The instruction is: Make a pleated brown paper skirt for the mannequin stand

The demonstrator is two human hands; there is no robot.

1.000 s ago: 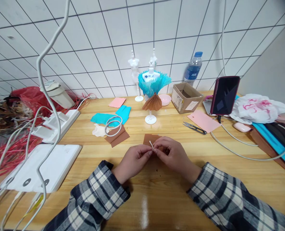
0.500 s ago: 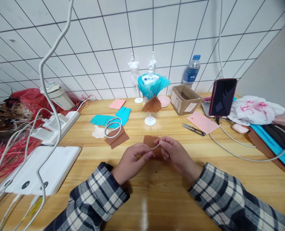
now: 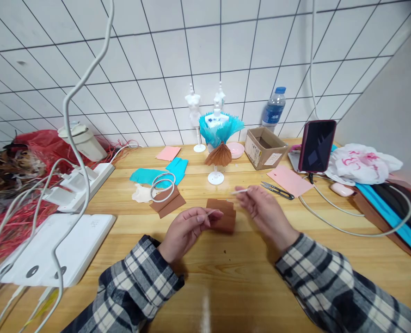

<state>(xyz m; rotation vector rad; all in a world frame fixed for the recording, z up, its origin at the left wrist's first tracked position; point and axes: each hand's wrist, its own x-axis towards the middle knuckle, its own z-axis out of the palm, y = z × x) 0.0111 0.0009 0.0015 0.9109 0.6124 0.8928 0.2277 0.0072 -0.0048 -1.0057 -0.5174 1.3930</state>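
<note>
The left hand (image 3: 186,229) lies low over the wooden table (image 3: 226,282), thumb and forefinger pressed together on the end of a thin white strip (image 3: 210,213), the other fingers curled under. The strip's free tip reaches to the edge of the folded brown paper (image 3: 223,217), which lies flat on the table between the two hands; whether the left fingertips touch it cannot be told. The right hand (image 3: 266,210) is raised just right of the paper and apart from it, thumb and forefinger pinching a short white piece (image 3: 240,190) that sticks out to the left, the remaining fingers loosely bent

At the far left of the table a red plastic heap (image 3: 42,143) sits behind a power strip (image 3: 83,180) and a flat white box (image 3: 58,247), with white cables hanging across them. Further right lie teal paper (image 3: 156,172), a white ring (image 3: 162,183) and brown paper scraps (image 3: 168,203). Behind the hands stands a small dress form (image 3: 216,175) wearing teal and brown paper skirts. To the right come a pink bowl (image 3: 236,149), a cardboard box (image 3: 263,149), a water bottle (image 3: 273,107), snips (image 3: 277,189), a pink sheet (image 3: 290,180), a propped phone (image 3: 316,145) and a white plastic bag (image 3: 361,162). A white tiled wall (image 3: 156,69) backs the table
</note>
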